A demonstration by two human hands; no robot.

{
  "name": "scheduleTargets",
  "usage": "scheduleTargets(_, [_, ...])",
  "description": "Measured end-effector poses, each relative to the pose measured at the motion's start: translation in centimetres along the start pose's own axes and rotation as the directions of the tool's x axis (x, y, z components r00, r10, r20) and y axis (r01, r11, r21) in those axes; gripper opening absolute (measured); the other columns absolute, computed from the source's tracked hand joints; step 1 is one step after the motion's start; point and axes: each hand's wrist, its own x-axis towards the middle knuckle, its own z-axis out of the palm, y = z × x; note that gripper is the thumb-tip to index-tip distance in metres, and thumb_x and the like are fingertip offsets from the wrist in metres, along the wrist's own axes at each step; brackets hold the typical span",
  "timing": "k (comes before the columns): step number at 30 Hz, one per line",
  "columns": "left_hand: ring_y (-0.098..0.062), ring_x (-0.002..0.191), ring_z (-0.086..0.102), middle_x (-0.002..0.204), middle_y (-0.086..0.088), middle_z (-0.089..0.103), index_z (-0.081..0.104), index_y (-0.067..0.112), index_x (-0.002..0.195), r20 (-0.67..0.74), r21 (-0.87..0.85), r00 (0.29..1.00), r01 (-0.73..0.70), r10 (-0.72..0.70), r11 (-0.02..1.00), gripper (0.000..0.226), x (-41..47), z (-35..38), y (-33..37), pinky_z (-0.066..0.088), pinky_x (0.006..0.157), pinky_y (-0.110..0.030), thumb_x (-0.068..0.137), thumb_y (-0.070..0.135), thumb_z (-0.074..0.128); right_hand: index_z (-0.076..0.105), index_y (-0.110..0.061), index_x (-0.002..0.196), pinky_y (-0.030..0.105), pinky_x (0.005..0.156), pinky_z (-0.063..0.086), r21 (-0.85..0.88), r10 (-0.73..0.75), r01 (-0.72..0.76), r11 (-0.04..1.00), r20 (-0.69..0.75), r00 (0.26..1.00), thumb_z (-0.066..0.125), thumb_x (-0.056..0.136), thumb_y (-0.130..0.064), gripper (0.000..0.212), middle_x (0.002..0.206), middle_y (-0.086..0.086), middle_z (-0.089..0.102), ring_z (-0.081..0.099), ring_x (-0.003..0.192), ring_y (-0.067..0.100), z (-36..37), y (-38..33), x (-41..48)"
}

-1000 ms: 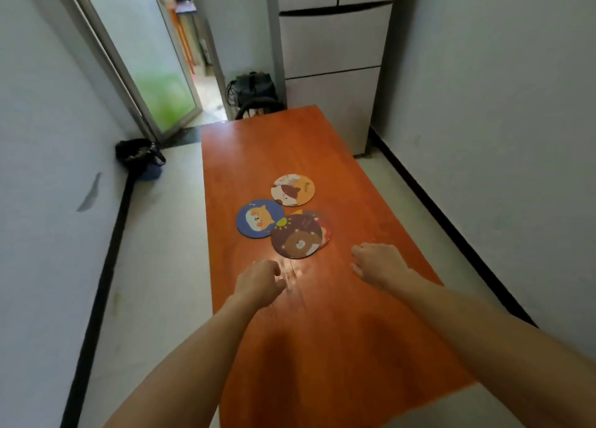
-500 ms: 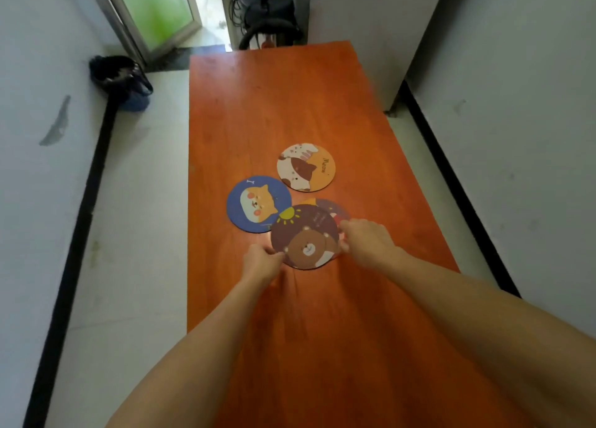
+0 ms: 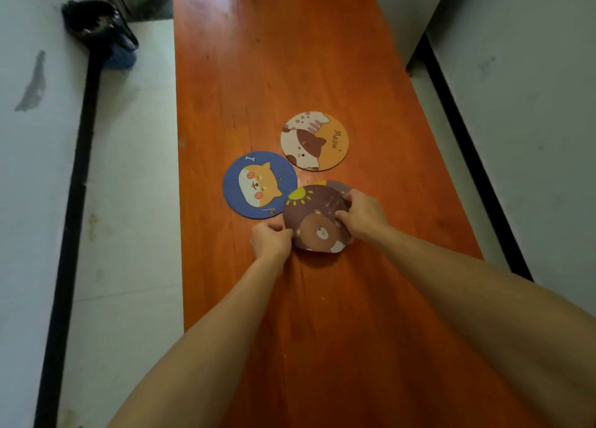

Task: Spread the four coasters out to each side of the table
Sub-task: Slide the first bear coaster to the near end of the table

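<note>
step: first pick-up | round brown bear-print coaster [image 3: 317, 222] mid-table, overlapping a fourth disc, near edge raised | left hand [image 3: 270, 241] pinches its left rim, right hand [image 3: 362, 217] grips its right side, likely to peel it free | blue dog coaster [image 3: 258, 185], cat coaster [image 3: 314, 141] lie flat alongside on the orange wooden table [image 3: 290, 56]

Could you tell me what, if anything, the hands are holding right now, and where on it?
Both hands grip the brown bear coaster: left hand at its left edge, right hand at its right edge.
</note>
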Motion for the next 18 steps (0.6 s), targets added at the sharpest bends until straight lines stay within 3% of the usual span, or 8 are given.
scheduleTargets(2, [-0.021, 0.06, 0.057, 0.066, -0.007, 0.063, 0.058, 0.018, 0.061, 0.09, -0.035, 0.996, -0.011, 0.014, 0.999, 0.025, -0.5, 0.2, 0.0, 0.055, 0.064, -0.038, 0.083, 0.005, 0.062, 0.063, -0.011, 0.085, 0.039, 0.065, 0.049, 0.057, -0.026, 0.026, 0.998, 0.008, 1.0, 0.062, 0.086, -0.025, 0.014, 0.085, 0.01, 0.07, 0.063, 0.082, 0.033, 0.1, 0.1, -0.6])
scheduleTargets(5, [-0.017, 0.057, 0.054, 0.068, -0.005, 0.059, 0.06, 0.012, 0.072, 0.162, -0.097, 0.987, 0.003, 0.013, 0.995, 0.016, -1.7, 0.2, 0.0, 0.051, 0.055, -0.032, 0.086, 0.006, 0.054, 0.062, -0.013, 0.073, 0.033, 0.058, 0.042, 0.198, -0.076, 0.071, 0.978, 0.017, 0.997, 0.058, 0.089, -0.018, 0.017, 0.072, 0.001, 0.068, 0.06, 0.071, 0.022, -0.4, 0.7, -2.0])
scheduleTargets(7, [-0.017, 0.061, 0.056, 0.074, -0.006, 0.06, 0.06, 0.009, 0.083, 0.191, -0.134, 0.982, 0.014, 0.012, 0.991, 0.009, -2.4, -0.1, -0.3, 0.051, 0.051, -0.028, 0.089, 0.007, 0.053, 0.06, -0.014, 0.073, 0.03, 0.055, 0.036, 0.241, -0.104, 0.098, 0.965, 0.014, 0.994, 0.059, 0.09, -0.014, 0.017, 0.07, -0.002, 0.062, 0.055, 0.069, 0.019, -1.0, 1.3, -3.2])
scheduleTargets(10, [-0.018, 0.061, 0.057, 0.077, -0.009, 0.061, 0.057, 0.007, 0.09, 0.214, -0.163, 0.977, 0.028, 0.007, 0.986, 0.005, -3.9, -0.9, -1.1, 0.05, 0.048, -0.025, 0.088, 0.002, 0.055, 0.062, -0.001, 0.077, 0.034, 0.059, 0.04, 0.28, -0.12, 0.11, 0.954, 0.018, 0.993, 0.061, 0.089, -0.012, 0.016, 0.074, 0.015, 0.061, 0.053, 0.067, 0.022, -1.9, 2.8, -5.4])
scheduleTargets(13, [-0.017, 0.057, 0.056, 0.076, -0.01, 0.062, 0.055, 0.009, 0.089, 0.219, -0.175, 0.976, 0.029, 0.01, 0.984, 0.014, -6.0, -1.4, -2.4, 0.046, 0.046, -0.025, 0.085, -0.005, 0.057, 0.06, -0.009, 0.07, 0.022, 0.043, 0.042, 0.451, -0.117, 0.08, 0.889, 0.055, 0.992, 0.059, 0.09, -0.005, 0.021, 0.061, 0.009, 0.057, 0.053, 0.045, 0.007, -2.3, 4.5, -8.5])
scheduleTargets(16, [-0.02, 0.056, 0.055, 0.076, -0.012, 0.064, 0.058, 0.008, 0.095, 0.243, -0.093, 0.969, -0.018, 0.04, 0.996, 0.016, -8.3, -1.6, -4.3, 0.043, 0.047, -0.03, 0.083, -0.002, 0.06, 0.06, -0.014, 0.077, 0.018, 0.034, 0.036, 0.539, -0.082, 0.01, 0.842, 0.11, 0.991, 0.057, 0.091, -0.004, 0.018, 0.061, 0.003, 0.056, 0.048, 0.042, 0.01, -2.2, 6.4, -12.1])
scheduleTargets(18, [-0.024, 0.059, 0.061, 0.079, -0.012, 0.065, 0.059, 0.008, 0.095, 0.207, 0.044, 0.974, -0.102, 0.091, 0.994, 0.013, -9.8, -1.8, -6.2, 0.051, 0.052, -0.035, 0.083, 0.003, 0.06, 0.06, -0.01, 0.086, 0.021, 0.035, 0.036, 0.566, -0.046, -0.051, 0.823, 0.155, 0.987, 0.056, 0.091, -0.003, 0.009, 0.064, 0.005, 0.057, 0.048, 0.043, 0.012, -1.7, 8.1, -14.6])
